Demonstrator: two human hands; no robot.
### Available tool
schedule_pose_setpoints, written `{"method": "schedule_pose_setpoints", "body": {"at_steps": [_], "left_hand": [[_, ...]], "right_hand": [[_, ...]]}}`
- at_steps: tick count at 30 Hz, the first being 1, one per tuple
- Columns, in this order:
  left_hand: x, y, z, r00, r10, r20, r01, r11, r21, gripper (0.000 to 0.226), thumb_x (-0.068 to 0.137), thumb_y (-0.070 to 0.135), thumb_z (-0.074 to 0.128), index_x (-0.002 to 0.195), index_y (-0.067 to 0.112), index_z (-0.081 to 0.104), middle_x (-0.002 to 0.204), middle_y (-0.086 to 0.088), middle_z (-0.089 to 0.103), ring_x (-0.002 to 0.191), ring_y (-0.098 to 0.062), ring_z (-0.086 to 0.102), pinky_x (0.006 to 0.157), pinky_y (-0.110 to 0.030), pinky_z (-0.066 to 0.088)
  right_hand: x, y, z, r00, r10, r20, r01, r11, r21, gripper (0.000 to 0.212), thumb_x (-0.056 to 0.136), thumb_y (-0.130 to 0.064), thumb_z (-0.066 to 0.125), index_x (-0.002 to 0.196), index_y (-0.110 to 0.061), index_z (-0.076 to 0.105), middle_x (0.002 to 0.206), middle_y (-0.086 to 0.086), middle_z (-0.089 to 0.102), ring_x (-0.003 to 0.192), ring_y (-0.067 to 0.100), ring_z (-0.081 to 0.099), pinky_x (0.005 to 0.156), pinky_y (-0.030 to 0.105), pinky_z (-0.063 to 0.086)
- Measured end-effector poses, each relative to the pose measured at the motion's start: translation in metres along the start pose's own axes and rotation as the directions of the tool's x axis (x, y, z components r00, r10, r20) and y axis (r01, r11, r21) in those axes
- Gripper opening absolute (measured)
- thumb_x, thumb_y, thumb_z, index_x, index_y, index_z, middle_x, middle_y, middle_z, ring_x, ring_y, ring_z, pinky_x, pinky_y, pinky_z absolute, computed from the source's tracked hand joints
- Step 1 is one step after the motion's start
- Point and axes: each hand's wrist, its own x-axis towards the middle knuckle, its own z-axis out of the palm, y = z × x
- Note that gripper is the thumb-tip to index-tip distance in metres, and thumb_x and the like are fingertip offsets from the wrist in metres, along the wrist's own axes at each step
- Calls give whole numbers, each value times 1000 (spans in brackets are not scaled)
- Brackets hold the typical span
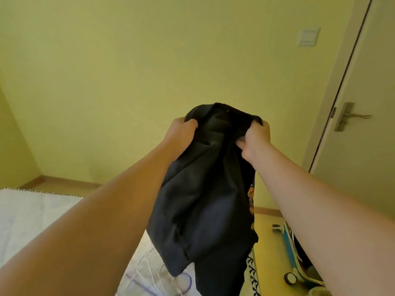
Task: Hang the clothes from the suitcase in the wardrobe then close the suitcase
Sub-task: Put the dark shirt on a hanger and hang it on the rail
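garment: dark T-shirt hung in the air before the yellow wall, long axis vertical, bunched top edge upward, hem down over the bed | left hand: clenched on top left | right hand: gripped top right | teal suitcase: on floor, lower right

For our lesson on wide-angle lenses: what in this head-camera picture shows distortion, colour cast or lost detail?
Head view: the door edge leans and the forearms swell toward the bottom corners, a sign of wide-angle stretch; a yellow-green cast tints the wall; the dark garment, gripped by left hand and right hand, loses fold detail in shadow.
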Motion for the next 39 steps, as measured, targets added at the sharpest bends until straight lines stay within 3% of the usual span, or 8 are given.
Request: {"method": "schedule_pose_setpoints", "body": {"at_steps": [10, 16, 22, 25, 27, 30, 35, 39], "left_hand": [[-35, -232, -40, 796, -589, 141, 505, 773, 384, 33, 105, 26, 39, 132, 8, 46, 121, -8, 49, 113, -31, 49, 97, -45, 41], [-63, -328, -32, 590, -764, 259, 410, 561, 719, 41, 103, 22, 42, 140, 7, 42, 138, -12, 52, 124, -32, 53, 94, -37, 43], [-77, -380, 3, 707, -650, 279, 295, 630, 718, 42, 98, 22, 46, 140, 15, 45, 142, -13, 44, 128, -34, 43, 110, -44, 33], [-88, -407, -1, 836, -547, -39, 322, 432, 842, 64, 91, 50, 54, 144, 19, 34, 146, -10, 34, 134, -36, 34, 109, -51, 33], [-92, -422, -9, 762, -631, -146, 428, 322, 844, 71, 86, 66, 52, 137, 17, 44, 135, -10, 48, 125, -34, 47, 104, -49, 39], [-92, -432, -8, 683, -730, 12, 439, 424, 792, 48, 95, 50, 52, 126, 12, 56, 110, -6, 61, 102, -27, 61, 95, -38, 47], [-40, -391, 28, 834, -538, 123, 428, 771, 471, 26, 100, 14, 45, 121, 6, 58, 114, -16, 62, 104, -35, 61, 90, -40, 51], [-18, -362, 65, 680, -536, 500, 537, 829, 158, 57, 97, 9, 51, 148, 32, 37, 140, -7, 48, 124, -30, 47, 108, -43, 37]], "right_hand": [[-39, 154, 2, 993, 27, -113, -63, 941, -333, 33, 101, -24, 42, 133, -16, 38, 108, 1, 45, 84, 11, 48, 72, 19, 44], [-62, 251, -29, 981, 100, 167, 92, 514, -853, 18, 94, -13, 42, 104, -22, 32, 96, 5, 47, 90, 27, 48, 76, 39, 41], [-84, 294, -55, 860, 358, 364, 401, -32, -916, 21, 94, -6, 51, 103, -17, 36, 96, 4, 51, 103, 28, 49, 115, 49, 24], [-81, 309, -72, 846, 388, 366, 486, -281, -827, 28, 93, -16, 56, 117, -16, 42, 111, 9, 60, 119, 29, 51, 118, 51, 19], [-74, 314, -86, 861, 387, 330, 471, -364, -803, 30, 94, -21, 55, 121, -17, 43, 115, 8, 61, 121, 29, 51, 116, 51, 22], [-70, 319, -104, 897, 353, 266, 395, -370, -841, 25, 94, -23, 53, 117, -16, 45, 111, 9, 63, 109, 30, 56, 105, 47, 37], [-66, 310, -119, 936, 127, 328, 351, -270, -897, 14, 92, -17, 54, 98, -14, 41, 91, 10, 62, 74, 30, 53, 63, 34, 37], [-57, 285, -129, 919, -115, 377, 357, -160, -920, 12, 89, -10, 53, 98, -10, 45, 88, 11, 57, 78, 34, 55, 59, 35, 38]]}}
